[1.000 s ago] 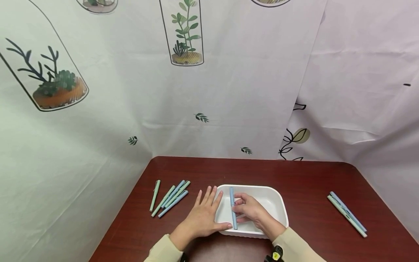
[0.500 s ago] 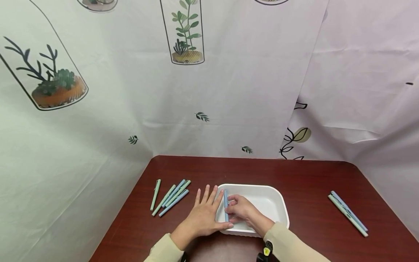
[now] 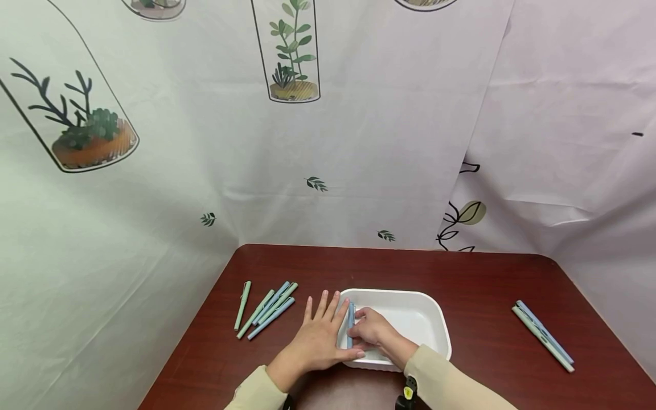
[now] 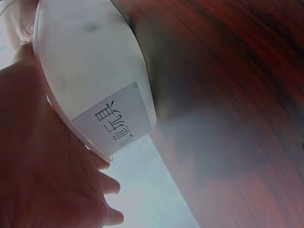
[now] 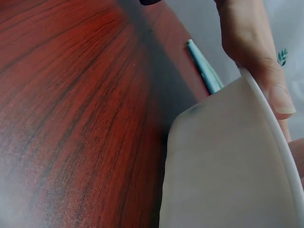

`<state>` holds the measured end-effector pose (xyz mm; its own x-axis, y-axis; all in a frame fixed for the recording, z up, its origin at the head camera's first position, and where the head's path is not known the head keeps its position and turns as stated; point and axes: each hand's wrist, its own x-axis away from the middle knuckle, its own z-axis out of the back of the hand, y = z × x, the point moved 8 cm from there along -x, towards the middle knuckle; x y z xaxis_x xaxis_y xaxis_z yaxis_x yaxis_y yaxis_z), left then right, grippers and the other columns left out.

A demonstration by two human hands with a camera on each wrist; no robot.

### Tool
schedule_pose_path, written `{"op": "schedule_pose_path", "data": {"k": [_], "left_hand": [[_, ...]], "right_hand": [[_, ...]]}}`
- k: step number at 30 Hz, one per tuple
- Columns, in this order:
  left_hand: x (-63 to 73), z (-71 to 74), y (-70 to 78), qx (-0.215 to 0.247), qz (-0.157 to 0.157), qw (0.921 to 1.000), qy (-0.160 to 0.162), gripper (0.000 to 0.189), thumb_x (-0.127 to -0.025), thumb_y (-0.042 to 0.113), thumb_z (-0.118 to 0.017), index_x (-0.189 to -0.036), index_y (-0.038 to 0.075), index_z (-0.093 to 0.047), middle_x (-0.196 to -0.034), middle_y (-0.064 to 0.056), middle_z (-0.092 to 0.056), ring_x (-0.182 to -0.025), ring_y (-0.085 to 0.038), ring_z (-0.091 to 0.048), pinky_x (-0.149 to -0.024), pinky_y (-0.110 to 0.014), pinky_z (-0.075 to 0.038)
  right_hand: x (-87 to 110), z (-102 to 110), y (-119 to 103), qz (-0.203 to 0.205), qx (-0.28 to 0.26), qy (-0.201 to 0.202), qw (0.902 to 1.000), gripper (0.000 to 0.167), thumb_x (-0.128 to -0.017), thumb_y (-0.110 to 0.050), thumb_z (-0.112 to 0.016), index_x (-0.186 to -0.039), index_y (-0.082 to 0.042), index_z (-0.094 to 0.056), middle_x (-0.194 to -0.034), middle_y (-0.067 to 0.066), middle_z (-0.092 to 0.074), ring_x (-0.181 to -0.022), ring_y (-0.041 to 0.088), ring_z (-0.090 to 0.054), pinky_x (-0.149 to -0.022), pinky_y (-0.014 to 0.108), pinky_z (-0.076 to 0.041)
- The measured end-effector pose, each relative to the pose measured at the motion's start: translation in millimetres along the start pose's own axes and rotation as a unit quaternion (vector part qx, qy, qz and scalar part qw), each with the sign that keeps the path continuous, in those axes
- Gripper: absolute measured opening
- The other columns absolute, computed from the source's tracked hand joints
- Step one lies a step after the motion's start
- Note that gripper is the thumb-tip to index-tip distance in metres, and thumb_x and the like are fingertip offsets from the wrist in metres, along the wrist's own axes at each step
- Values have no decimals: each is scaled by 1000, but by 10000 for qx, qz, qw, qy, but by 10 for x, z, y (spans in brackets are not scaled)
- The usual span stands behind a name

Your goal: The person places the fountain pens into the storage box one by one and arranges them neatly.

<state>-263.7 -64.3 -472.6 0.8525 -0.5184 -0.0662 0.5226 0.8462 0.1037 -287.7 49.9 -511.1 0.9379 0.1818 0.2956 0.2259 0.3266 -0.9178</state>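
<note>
A white plastic tray (image 3: 441, 319) sits near the middle of the table. My left hand (image 3: 319, 340) lies over its left end, fingers spread and straight, thumb along the near rim. In the left wrist view that hand rests against the rim of the tray (image 4: 90, 52), above a printed label (image 4: 114, 118). Inside the tray, my right hand (image 3: 376, 330) pinches a blue pen (image 3: 351, 324), which stands lengthwise close to the left wall. The right fingertips are partly hidden behind the pen. In the right wrist view the tray's outer wall (image 5: 223, 156) covers most of the right hand's work.
Several green and blue pens (image 3: 271, 310) lie loosely at the table's left, one green pen (image 3: 243, 306) a little apart. On the right, a green pen (image 3: 543, 337) and a blue pen (image 3: 546, 331) lie side by side. A printed curtain (image 3: 359, 142) hangs behind the table (image 3: 487, 273).
My right hand has carried the blue pen left and down into the tray, toward its left wall. The left hand has stayed in place on the tray's left end.
</note>
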Motion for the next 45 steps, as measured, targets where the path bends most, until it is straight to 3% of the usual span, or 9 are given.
{"op": "schedule_pose_path", "data": {"k": [5, 13, 22, 30, 45], "left_hand": [[2, -7, 4, -13, 21, 10000, -48, 111, -83, 86, -47, -162, 11, -25, -168, -17, -17, -155, -39, -9, -118, -68, -11], [-6, -4, -7, 16, 68, 9999, -103, 111, -83, 86, -47, -162, 12, -24, -168, -17, -18, -155, -39, -10, -118, -69, -11], [-17, -3, -7, 123, 91, 9998, -126, 111, -83, 86, -48, -162, 12, -23, -168, -17, -17, -155, -40, -11, -117, -69, -8], [-7, 9, 5, 97, 129, 9998, -128, 110, -83, 85, -49, -162, 12, -24, -168, -17, -18, -155, -41, -11, -118, -68, -7], [-20, 3, 4, 126, 239, 9994, -235, 108, -83, 85, -50, -162, 15, -26, -168, -16, -18, -155, -40, -7, -118, -68, -7]], "right_hand": [[9, 16, -16, 2, 613, 209, 9979, 41, -81, 4, -72, -118, 10, -54, -68, 11, -66, -56, 12, -65, -52, 25, -54], [35, 37, -68, 206, 1033, 315, 9939, 38, -82, 2, -74, -114, 8, -55, -60, 8, -64, -49, 9, -61, -49, 22, -49], [22, 56, -29, 39, 907, 291, 9954, 37, -82, 5, -71, -114, 8, -54, -58, 7, -63, -46, 9, -59, -46, 22, -50], [78, 118, -2, -216, 392, 247, 9987, 44, -84, 5, -70, -123, 9, -51, -70, 15, -64, -52, 13, -64, -50, 28, -57], [344, 508, -127, 168, -204, 490, 9985, 50, -86, -1, -66, -133, 9, -50, -90, 15, -59, -66, 21, -68, -62, 36, -60]]}}
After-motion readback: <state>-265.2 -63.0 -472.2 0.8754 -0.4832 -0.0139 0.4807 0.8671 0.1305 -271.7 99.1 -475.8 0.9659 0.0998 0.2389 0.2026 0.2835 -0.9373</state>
